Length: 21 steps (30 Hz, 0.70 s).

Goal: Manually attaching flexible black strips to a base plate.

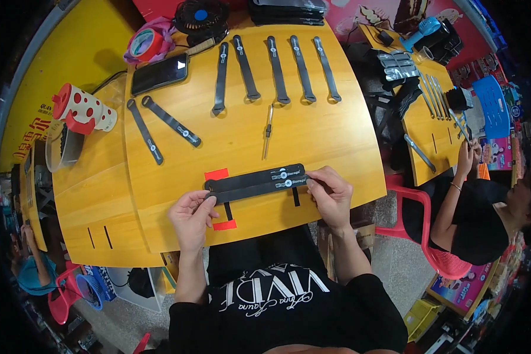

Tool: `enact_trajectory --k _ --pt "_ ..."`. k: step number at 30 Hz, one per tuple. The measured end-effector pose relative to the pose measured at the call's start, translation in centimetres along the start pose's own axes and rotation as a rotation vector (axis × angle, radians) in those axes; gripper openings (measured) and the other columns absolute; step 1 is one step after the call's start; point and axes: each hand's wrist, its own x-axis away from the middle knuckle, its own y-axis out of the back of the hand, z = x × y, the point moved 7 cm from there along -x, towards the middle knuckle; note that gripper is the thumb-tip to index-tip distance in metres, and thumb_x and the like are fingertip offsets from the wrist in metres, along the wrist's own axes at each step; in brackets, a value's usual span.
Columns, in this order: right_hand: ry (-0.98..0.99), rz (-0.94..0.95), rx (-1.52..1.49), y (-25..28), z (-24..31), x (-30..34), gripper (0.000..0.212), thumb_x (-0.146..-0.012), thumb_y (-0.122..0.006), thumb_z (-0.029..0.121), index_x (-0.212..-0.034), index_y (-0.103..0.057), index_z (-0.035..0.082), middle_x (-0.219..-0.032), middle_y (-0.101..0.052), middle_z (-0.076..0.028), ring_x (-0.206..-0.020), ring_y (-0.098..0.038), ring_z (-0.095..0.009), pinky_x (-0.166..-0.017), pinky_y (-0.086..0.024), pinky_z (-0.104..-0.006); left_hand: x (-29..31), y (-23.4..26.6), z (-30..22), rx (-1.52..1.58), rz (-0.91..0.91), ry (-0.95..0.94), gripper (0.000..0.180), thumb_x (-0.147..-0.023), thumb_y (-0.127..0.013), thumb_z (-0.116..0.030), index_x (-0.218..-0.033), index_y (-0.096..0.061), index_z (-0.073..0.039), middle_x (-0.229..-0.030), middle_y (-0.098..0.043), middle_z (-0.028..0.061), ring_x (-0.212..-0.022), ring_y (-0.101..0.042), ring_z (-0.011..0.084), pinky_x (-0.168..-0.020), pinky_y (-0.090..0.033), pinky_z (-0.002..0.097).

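Observation:
Near the table's front edge I hold a black strap [251, 192] stretched level between both hands. My left hand [190, 217] pinches its rounded left end between thumb and fingers. The right end, by the white print, is pinched in my right hand [333, 197]. Just behind it, nearly edge to edge, lies a second black strap [248, 178] of the same kind. Under the left ends is a red tape mark [225, 225], and a short black strip [296, 197] shows below the right part. A thin pointed tool with a dark grip [268, 130] lies farther back.
Several more black straps [276, 68] lie spread at the back, and two [171, 121] lie at the left. Around them are a phone [160, 74], a tape roll [146, 45], a fan [202, 16] and a red-dotted cup [82, 109]. A co-worker [475, 221] sits at the right table.

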Motion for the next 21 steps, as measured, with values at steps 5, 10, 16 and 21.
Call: enact_trajectory --k 5,10,16,21 --pt "-0.054 -0.063 -0.042 -0.1 -1.5 0.4 0.011 -0.081 -0.064 -0.008 -0.091 -0.063 -0.004 -0.074 -0.056 -0.001 -0.063 -0.05 -0.003 -0.053 -0.038 -0.0173 -0.1 0.3 0.3 0.003 -0.009 0.038 0.011 -0.086 -0.066 0.004 -0.097 -0.066 0.003 -0.073 -0.065 0.005 -0.054 -0.06 0.0084 -0.042 -0.041 0.0161" --pt "-0.052 -0.042 0.094 -0.2 -2.1 0.1 0.013 -0.083 -0.062 -0.011 -0.09 -0.057 -0.002 -0.075 -0.058 -0.001 -0.063 -0.054 -0.003 -0.053 -0.04 -0.0166 -0.3 0.5 0.7 0.012 -0.018 0.044 0.011 -0.086 -0.066 0.003 -0.097 -0.066 0.003 -0.073 -0.066 0.0057 -0.053 -0.06 0.0093 -0.041 -0.041 0.0165" --pt "-0.056 -0.073 0.12 -0.5 -1.8 -0.2 0.013 -0.082 -0.063 -0.011 -0.088 -0.056 -0.001 -0.074 -0.058 0.0 -0.062 -0.052 -0.002 -0.052 -0.039 -0.0164 -0.4 0.3 0.4 -0.017 -0.067 0.05 0.011 -0.086 -0.066 0.003 -0.097 -0.066 0.004 -0.07 -0.065 0.0056 -0.048 -0.058 0.0096 -0.038 -0.039 0.0169" --pt "-0.03 -0.076 0.222 -0.7 -0.9 -0.5 0.014 -0.08 -0.064 -0.01 -0.087 -0.057 0.0 -0.074 -0.058 0.001 -0.061 -0.05 -0.001 -0.053 -0.039 -0.0162 -0.4 0.3 0.3 -0.049 -0.068 0.04 0.011 -0.086 -0.065 0.003 -0.097 -0.066 0.004 -0.071 -0.065 0.0056 -0.048 -0.058 0.0096 -0.038 -0.039 0.0171"
